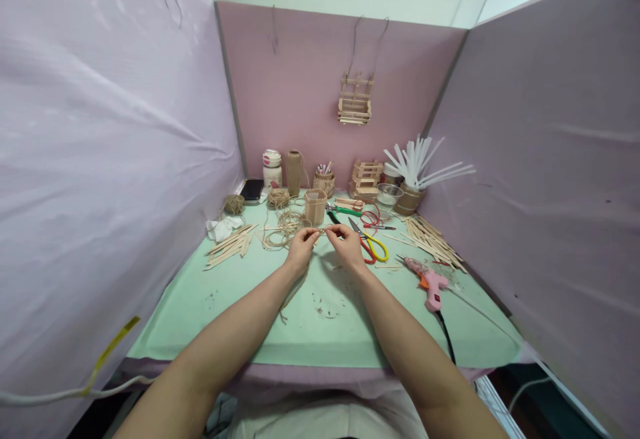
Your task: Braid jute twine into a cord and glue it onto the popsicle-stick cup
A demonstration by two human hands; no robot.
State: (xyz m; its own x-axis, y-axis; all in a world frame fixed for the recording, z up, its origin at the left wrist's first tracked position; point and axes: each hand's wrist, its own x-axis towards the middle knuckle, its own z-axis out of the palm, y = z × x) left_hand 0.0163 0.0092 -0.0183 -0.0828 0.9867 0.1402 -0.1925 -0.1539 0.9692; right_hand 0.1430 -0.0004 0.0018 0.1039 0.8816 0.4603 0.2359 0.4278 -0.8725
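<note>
In the middle of the table, my left hand (pixel 303 247) and my right hand (pixel 346 244) are close together, fingertips pinched. Both hold a thin piece of jute twine (pixel 322 231), which spans the small gap between them. A length of twine trails down under my left wrist to a frayed end (pixel 284 318). Just beyond my fingers stands a small wooden-stick cup (pixel 315 208). Loose twine coils (pixel 284 229) lie left of it. Scissors (pixel 379 246) with red and yellow handles rest right of my right hand, partly hidden by it.
A pink glue gun (pixel 433 287) lies at right with its black cord over the front edge. Wooden sticks (pixel 233 246) are piled left, more sticks (pixel 433 240) right. Along the back stand a white bottle (pixel 272 171), a twine spool (pixel 294 174) and a glue-stick pot (pixel 410 200).
</note>
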